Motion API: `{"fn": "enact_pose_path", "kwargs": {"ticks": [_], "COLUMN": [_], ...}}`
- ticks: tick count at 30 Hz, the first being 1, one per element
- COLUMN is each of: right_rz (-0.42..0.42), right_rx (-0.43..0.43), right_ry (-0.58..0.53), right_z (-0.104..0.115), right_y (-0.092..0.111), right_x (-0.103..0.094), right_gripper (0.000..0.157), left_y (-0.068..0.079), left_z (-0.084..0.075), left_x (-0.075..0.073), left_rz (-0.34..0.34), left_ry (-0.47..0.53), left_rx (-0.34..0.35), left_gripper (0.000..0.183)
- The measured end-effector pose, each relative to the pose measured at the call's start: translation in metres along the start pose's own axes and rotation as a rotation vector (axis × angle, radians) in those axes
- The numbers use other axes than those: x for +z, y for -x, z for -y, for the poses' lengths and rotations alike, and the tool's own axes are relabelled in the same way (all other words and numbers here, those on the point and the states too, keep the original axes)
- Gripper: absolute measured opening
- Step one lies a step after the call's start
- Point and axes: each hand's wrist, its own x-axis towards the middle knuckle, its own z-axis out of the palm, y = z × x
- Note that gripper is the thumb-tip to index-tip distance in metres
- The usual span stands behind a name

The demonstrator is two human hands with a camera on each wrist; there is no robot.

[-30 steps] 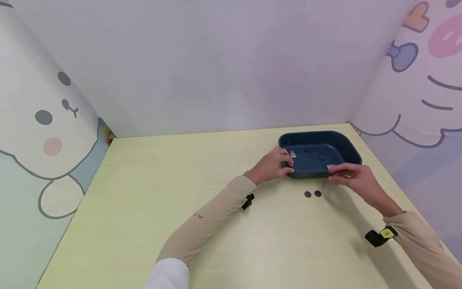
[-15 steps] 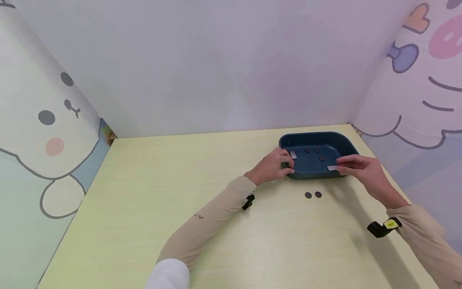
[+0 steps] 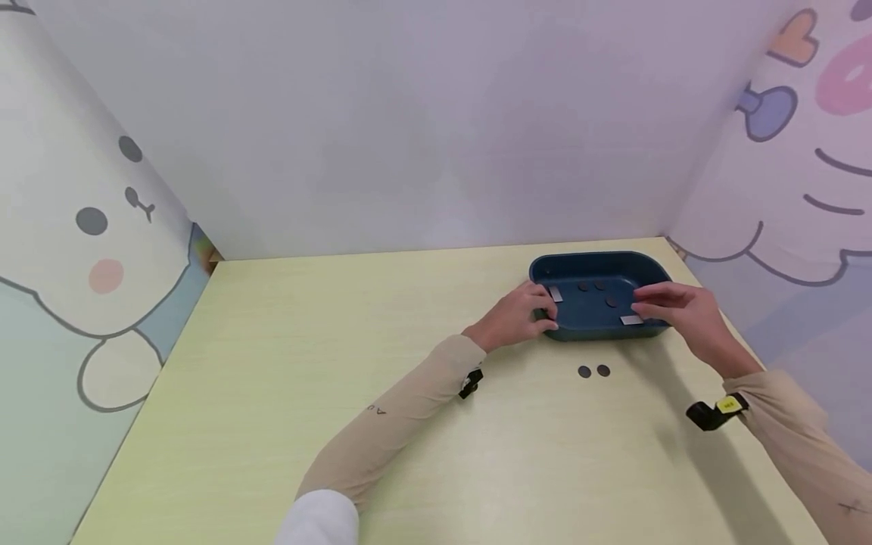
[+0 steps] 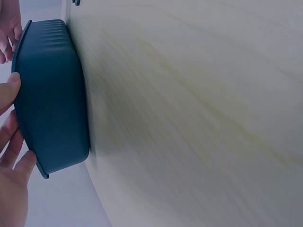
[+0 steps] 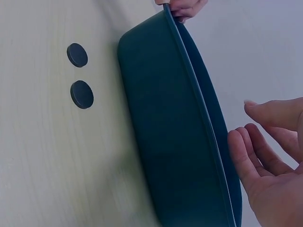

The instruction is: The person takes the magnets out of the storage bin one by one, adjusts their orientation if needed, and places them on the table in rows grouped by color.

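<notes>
In the head view a dark blue basin (image 3: 589, 333) stands at the table's back right. My left hand (image 3: 514, 314) grips its left rim; the left wrist view shows the thumb and fingers along that rim (image 4: 21, 113). Over the basin's right side is my right hand (image 3: 688, 314), its thumb and bent fingers apart with nothing between them, as the right wrist view also shows. Inside lie several dark discs (image 3: 611, 302), a white rectangular piece (image 3: 555, 294) at the left and another white piece (image 3: 631, 320) near the front wall.
Two dark round discs (image 3: 594, 371) lie on the pale wooden table (image 3: 306, 356) before the basin. A plain wall (image 3: 422, 136) rises behind the table, and printed panels (image 3: 770, 174) stand at both sides. Both wrists wear small black cameras (image 3: 715, 414).
My right hand has moved off the white piece near the front wall, rightward and up, and now hovers over the basin's right side. The left hand keeps its grip on the rim.
</notes>
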Motion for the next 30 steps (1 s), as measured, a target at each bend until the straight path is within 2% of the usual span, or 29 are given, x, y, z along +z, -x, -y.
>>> {"fn": "enact_pose_path", "kwargs": {"ticks": [6,17,25,30], "right_rz": [0.012,0.045,0.114,0.121], "right_rx": [0.005,0.029,0.038,0.058], "right_ry": [-0.017,0.031,0.027,0.046], "right_z": [-0.006,-0.018,-0.024,-0.026], "right_y": [-0.008,-0.026,-0.033,-0.042], "right_x": [0.000,0.000,-0.007,-0.008], "right_gripper": [0.032,0.043,0.023,0.028], "left_y": [-0.001,-0.001,-0.001,-0.001], "left_z": [0.000,-0.001,-0.001,0.000], "left_x": [-0.002,0.000,0.001,0.000], "left_rz": [0.010,0.016,0.011,0.005], "left_ry": [-0.004,-0.019,-0.017,-0.019], "left_rx": [-0.001,-0.010,0.006,0.005], "left_gripper": [0.013,0.013,0.013,0.013]}}
